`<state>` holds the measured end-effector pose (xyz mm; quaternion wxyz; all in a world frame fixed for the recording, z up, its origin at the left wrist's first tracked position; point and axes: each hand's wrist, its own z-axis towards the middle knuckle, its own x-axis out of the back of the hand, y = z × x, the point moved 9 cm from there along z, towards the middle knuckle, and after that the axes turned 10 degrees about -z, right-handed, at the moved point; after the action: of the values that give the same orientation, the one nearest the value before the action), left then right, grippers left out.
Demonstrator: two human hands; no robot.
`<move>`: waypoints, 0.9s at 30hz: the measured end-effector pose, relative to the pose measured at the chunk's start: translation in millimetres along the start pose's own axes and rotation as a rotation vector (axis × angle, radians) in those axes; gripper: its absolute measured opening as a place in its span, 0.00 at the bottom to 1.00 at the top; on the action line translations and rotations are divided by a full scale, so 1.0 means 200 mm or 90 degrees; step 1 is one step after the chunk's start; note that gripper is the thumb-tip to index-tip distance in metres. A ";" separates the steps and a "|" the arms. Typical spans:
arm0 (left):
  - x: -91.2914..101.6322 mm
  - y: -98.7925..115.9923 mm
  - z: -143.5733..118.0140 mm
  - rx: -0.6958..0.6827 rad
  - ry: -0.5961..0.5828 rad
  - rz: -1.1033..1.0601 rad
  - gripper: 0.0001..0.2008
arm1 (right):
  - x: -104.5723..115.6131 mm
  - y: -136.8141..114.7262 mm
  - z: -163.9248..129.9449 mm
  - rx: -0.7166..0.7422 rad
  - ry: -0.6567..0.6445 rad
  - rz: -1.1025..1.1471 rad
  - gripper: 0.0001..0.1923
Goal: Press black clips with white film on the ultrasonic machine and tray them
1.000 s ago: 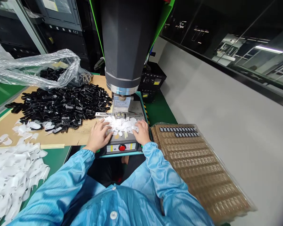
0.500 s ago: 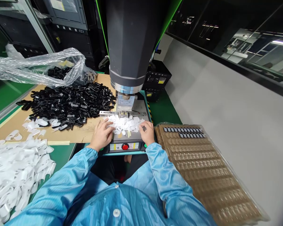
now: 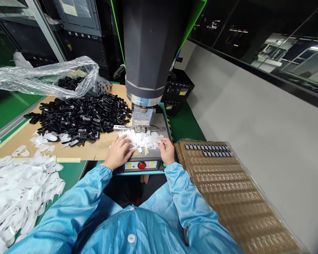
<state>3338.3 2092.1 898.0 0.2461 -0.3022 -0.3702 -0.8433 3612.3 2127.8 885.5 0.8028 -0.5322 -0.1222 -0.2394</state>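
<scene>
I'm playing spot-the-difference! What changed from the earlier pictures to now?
The bare right hand shifted slightly right, its fingertips drawing together at the edge of the small heap of thin white plastic pieces; I can't tell if they grip one. The bare left hand edged right, further onto that heap. The big pile of shiny black plastic parts and the rectangular brown tray stayed put.

Pieces (image 3: 141, 139) on machine base (image 3: 155, 154); tray (image 3: 225, 183) right, parts heap (image 3: 87, 116) left.

The grey machine base (image 3: 159, 119) carries heaped white pieces (image 3: 142, 139).
</scene>
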 end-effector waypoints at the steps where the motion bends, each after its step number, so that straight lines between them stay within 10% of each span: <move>1: 0.00 0.01 0.00 -0.007 -0.005 -0.009 0.04 | -0.01 -0.01 0.00 0.004 -0.002 -0.005 0.15; 9: 0.06 0.08 0.02 -0.072 -0.001 -0.135 0.03 | -0.06 -0.04 0.08 -0.027 0.006 -0.068 0.19; 16: 0.15 -0.10 0.27 0.005 0.069 -0.127 0.06 | -0.15 -0.12 0.24 -0.039 -0.059 -0.208 0.06; 27: -0.18 -0.22 0.54 0.108 -0.077 0.032 0.15 | -0.36 -0.30 0.35 0.134 -0.117 -0.561 0.19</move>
<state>3369.8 2209.3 910.3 0.2688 -0.3399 -0.4470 -0.7825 3524.0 2191.5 928.6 0.6599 -0.3644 -0.4311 -0.4960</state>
